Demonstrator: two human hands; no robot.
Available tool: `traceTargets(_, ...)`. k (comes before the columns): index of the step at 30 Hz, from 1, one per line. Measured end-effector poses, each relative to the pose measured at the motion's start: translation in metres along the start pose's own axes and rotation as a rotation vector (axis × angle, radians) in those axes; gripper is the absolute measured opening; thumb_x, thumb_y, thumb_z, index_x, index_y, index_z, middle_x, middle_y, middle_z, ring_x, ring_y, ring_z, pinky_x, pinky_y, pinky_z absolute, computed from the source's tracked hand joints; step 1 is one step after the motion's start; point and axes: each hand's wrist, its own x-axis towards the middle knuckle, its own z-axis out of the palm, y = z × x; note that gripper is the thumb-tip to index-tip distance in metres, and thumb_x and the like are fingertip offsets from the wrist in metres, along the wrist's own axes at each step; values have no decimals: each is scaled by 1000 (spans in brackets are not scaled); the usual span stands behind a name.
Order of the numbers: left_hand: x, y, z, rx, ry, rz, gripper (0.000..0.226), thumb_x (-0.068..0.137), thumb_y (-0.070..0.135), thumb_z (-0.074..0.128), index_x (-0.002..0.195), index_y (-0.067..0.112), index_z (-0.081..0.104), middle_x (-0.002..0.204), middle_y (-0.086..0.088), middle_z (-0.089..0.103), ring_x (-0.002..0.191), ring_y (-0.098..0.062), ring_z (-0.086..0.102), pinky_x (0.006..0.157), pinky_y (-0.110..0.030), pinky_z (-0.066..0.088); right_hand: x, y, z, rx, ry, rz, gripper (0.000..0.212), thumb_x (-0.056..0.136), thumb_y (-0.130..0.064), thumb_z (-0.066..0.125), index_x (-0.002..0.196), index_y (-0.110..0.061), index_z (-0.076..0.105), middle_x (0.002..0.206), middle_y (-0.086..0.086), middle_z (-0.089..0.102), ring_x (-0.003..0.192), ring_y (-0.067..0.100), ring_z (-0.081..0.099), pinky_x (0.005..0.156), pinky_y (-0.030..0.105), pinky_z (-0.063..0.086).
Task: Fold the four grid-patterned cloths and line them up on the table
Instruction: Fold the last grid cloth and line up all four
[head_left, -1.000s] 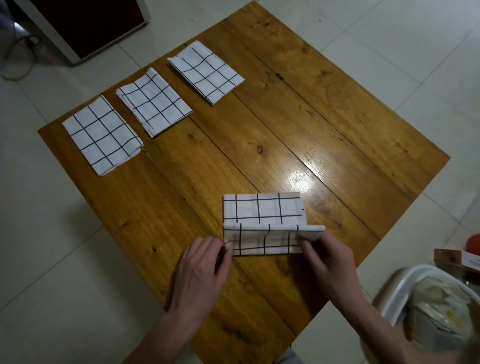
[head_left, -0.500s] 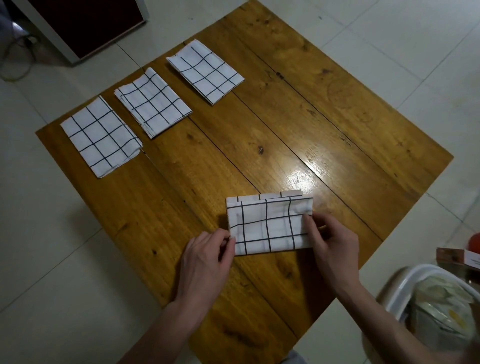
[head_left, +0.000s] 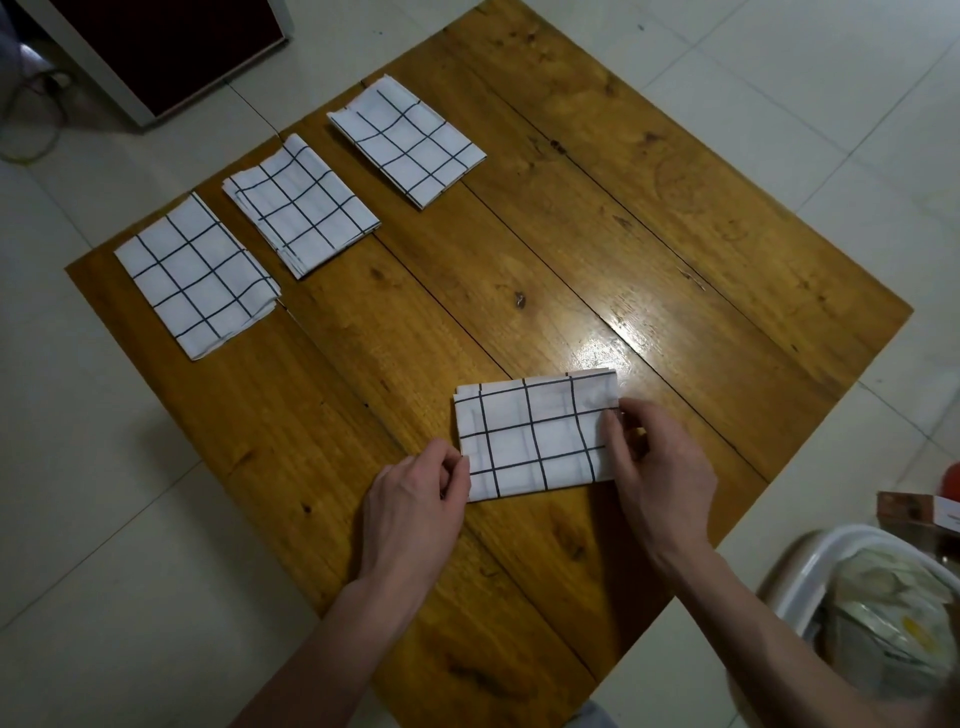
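Fold flap now laid flat; fourth cloth (head_left: 537, 436) pinched by left hand (head_left: 415, 512) and right hand (head_left: 660, 467) at its ends. Risk: layers slipping on lift.

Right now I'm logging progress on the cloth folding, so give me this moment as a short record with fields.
cloths lined up: three folded cloths in a row along the table's far-left edge
cloth in work: fourth cloth, folded, near the person
left hand: pinches its left edge
right hand: holds its right edge
beside table: white basket

Fourth cloth (head_left: 535, 434) lies nearer than three folded cloths (head_left: 300, 203).
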Motion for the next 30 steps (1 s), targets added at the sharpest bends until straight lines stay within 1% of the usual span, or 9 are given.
traceTargets(5, 2, -3, 3, 32, 3, 1, 21, 103, 49, 41, 97, 34, 54, 72, 15, 59, 67, -6, 59, 57, -28, 49, -2, 1, 1, 30, 18, 12, 39, 106, -31, 58, 143, -17, 54, 125, 3, 64, 111, 18, 59, 83, 40, 55)
traceTargets(8, 3, -1, 4, 33, 41, 30, 16, 106, 43, 44, 103, 33, 56, 68, 14, 61, 59, -2, 60, 52, -25, 49, -12, 5, -2, -57, 12, -187, 42, 105, -28, 56, 143, -9, 56, 133, 10, 59, 118, 23, 55, 94, 38, 50)
traceTargets(12, 8, 4, 4, 67, 80, 52, 13, 106, 38, 49, 107, 29, 58, 65, 14, 61, 53, -1, 59, 48, -26, 52, -32, 10, 1, -175, -151, -503, 47, 105, -34, 50, 147, -14, 52, 144, 10, 58, 125, 27, 56, 97, 44, 50)
traceTargets(16, 14, 6, 5, 80, 95, 33, 14, 107, 41, 48, 106, 29, 55, 69, 13, 64, 57, -2, 61, 48, -20, 42, -48, 9, 7, -286, -318, -565, 55, 112, -47, 30, 159, -19, 39, 166, 4, 37, 154, 19, 31, 121, 39, 28)
traceTargets(19, 9, 10, 5, 66, 122, 33, 13, 107, 40, 48, 106, 28, 53, 61, 17, 47, 51, 3, 47, 50, -18, 31, -54, 9, 9, -352, -374, -499, 65, 112, -55, 22, 165, -18, 25, 172, 3, 21, 161, 17, 13, 128, 41, 15)
traceTargets(22, -5, 9, 9, 127, 178, 131, 16, 108, 33, 50, 120, 23, 55, 90, 13, 55, 78, -2, 50, 70, -23, 43, -56, 8, 9, -368, -415, -467, 70, 111, -59, 22, 167, -17, 16, 175, 3, 13, 161, 17, 8, 128, 42, 13)
traceTargets(25, -24, 4, 21, 301, 121, 345, 40, 108, 33, 43, 142, 14, 54, 130, -5, 60, 118, -20, 57, 97, -39, 54, -58, 9, 10, -375, -430, -464, 71, 111, -60, 22, 167, -17, 14, 175, 3, 9, 162, 18, 8, 127, 42, 15)
traceTargets(27, -33, 3, 28, 377, 32, 431, 52, 109, 39, 34, 151, 10, 49, 148, -10, 55, 138, -25, 51, 112, -46, 49, -59, 8, 10, -377, -431, -457, 71, 111, -59, 23, 167, -16, 14, 175, 3, 9, 162, 18, 8, 127, 43, 16)
traceTargets(30, -40, 3, 36, 428, -63, 424, 61, 112, 43, 21, 157, 8, 41, 161, -12, 45, 150, -26, 41, 120, -47, 41, -59, 3, 9, -384, -425, -457, 68, 112, -55, 21, 167, -15, 16, 175, 5, 11, 161, 19, 10, 126, 45, 17)
